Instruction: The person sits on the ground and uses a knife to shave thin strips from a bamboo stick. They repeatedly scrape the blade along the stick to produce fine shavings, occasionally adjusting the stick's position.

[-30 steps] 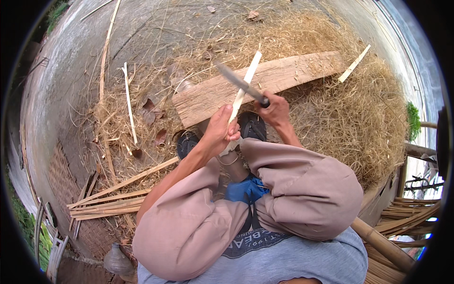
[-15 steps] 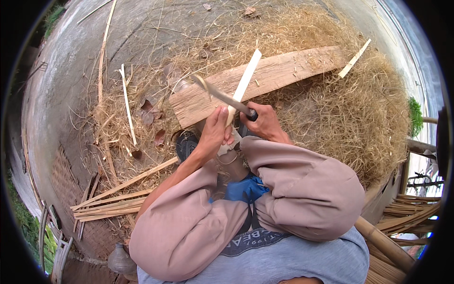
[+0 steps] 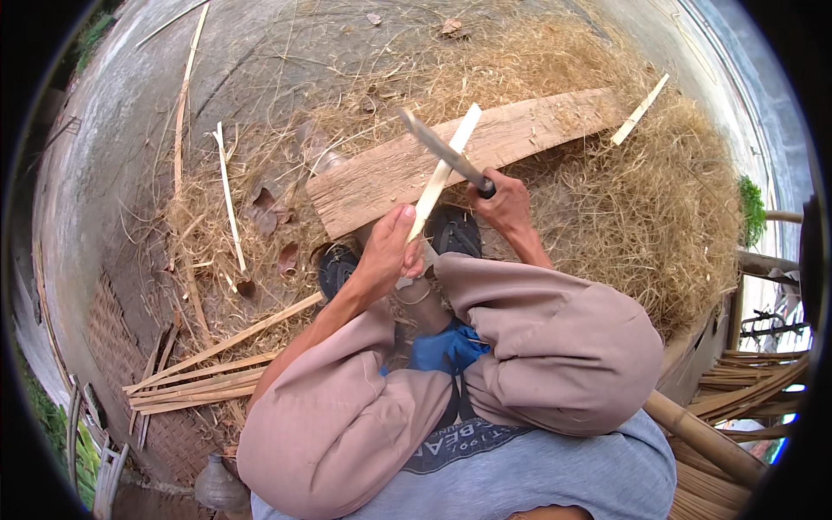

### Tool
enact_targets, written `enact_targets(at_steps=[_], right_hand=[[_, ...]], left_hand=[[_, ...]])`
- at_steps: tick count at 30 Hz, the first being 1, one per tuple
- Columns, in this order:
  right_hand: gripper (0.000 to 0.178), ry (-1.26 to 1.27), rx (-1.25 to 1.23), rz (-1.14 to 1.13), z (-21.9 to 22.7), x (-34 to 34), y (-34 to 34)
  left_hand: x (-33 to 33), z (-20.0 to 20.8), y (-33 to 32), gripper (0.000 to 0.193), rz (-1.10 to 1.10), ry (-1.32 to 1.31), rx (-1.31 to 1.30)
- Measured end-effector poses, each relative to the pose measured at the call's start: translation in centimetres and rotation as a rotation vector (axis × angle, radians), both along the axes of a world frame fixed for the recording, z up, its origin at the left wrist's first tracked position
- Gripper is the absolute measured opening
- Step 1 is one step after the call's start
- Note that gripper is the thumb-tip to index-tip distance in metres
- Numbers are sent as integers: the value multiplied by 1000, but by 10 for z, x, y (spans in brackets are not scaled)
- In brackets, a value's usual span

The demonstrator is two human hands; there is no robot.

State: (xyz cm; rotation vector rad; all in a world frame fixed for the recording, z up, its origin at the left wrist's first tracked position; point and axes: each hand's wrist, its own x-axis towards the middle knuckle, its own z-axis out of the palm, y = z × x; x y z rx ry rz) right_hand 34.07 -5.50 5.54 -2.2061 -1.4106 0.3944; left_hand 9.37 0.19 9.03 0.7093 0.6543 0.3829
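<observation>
A pale, flat bamboo strip [image 3: 431,198] is gripped near its lower end by my left hand [image 3: 389,251]. Its far end slants up and to the right over a wide wooden plank [image 3: 373,189]. The dark handle of a long-bladed knife [image 3: 440,149] is in my closed right hand [image 3: 505,208]. The blade points up and left and crosses the strip partway along its length. From this view I cannot tell whether the edge touches the strip. Below the plank, a shoe [image 3: 454,232] shows between my hands.
Curly shavings [image 3: 633,225] cover the ground right of and beyond the plank. A bundle of split strips [image 3: 204,386] lies at the left, and a loose strip [image 3: 228,195] farther up. A bamboo pole [image 3: 706,442] runs along the lower right. A grey jug [image 3: 218,484] stands lower left.
My right hand has moved to the right and slightly up with the knife, so the blade sits farther along the strip. The curled shaving at the blade tip no longer shows there.
</observation>
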Motion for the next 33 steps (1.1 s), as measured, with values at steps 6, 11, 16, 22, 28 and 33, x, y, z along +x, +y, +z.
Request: enact_targets(at_steps=[6,11,16,22,28,33], right_hand=[[33,37,-68,-180,-27,37,6],[42,326,-61,-452,-44,119,-18],[45,353,5,-318,-21,78,-43],[41,280,-75,73,-52,-1,-37],[42,427,-227,117,-50,-33,-41],[25,427,-55,336,-26,-54,-47]], left_hand=[[-2,-9,-2,35,-25,69,2],[-30,-18,-6,36,-68,347,144],[-14,-29,-12,35,-98,471,174],[-38,-59,-11,36,0,275,54],[-29,-66,-4,38,-69,155,46],[-23,-40,-10,39,-41,244,-70]])
